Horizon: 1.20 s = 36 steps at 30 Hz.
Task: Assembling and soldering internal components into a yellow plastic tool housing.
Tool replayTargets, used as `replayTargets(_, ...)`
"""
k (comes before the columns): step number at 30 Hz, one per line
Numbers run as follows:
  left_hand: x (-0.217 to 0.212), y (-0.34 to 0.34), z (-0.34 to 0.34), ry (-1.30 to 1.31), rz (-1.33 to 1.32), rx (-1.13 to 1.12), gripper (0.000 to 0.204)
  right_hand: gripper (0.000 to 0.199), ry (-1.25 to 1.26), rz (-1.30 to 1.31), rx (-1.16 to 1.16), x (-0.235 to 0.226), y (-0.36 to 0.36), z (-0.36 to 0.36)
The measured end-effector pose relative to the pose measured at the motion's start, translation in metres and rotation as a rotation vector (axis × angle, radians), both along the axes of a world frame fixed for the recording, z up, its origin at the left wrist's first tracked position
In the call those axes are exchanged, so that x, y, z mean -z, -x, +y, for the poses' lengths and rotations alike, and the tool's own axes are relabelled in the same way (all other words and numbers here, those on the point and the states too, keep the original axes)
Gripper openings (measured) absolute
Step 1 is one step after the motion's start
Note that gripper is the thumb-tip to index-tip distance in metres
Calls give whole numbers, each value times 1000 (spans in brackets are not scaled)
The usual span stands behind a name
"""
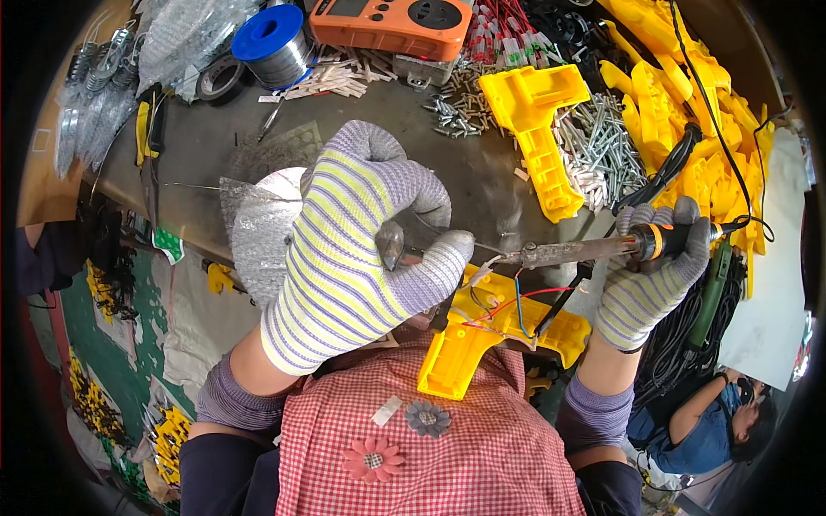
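Just above the apron point(404, 469), at the near edge of the bench point(379, 116), lies the yellow shell point(443, 365), hollow side up, with thin wires point(522, 310) rising from it. Over it, the right hand point(641, 288) has its fingers wrapped round the handle of the iron point(576, 253), whose shaft points left toward the wire ends; whether the tip touches them I cannot tell. Across from it, the left hand point(366, 228) is curled, thumb and forefinger almost meeting just beside the tip; whether they pinch a wire, solder or nothing is hidden by the glove. The step in hand looks like soldering a joint on the shell's wires. As I judge it, the next move calls for a steady tip on the joint, the wire ends kept together, and the left fingertips well off the hot metal.
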<state>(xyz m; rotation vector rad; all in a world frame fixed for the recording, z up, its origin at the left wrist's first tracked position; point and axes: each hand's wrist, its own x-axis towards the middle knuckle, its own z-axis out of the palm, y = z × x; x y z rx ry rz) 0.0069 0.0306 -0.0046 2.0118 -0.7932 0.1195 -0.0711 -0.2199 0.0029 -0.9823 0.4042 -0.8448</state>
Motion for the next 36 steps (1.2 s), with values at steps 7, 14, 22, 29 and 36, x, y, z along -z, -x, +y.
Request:
replayTargets(7,-4,1,1,-46,-14,13,24,26,-3,-16,-16,0,2,-2)
replayTargets(14,-5,14,21,37,35,-49,20,30,-18,1,-48,-15,7,-16)
replayTargets(22,-12,25,27,-32,-6,50,24,36,92,168,-305,-56,-29,-34)
replayTargets(29,-12,30,22,-83,108,105,21,26,152,283,-327,-55,-37,-3)
replayTargets(36,-8,28,16,2,159,76,20,25,164,260,-182,-51,-40,6)
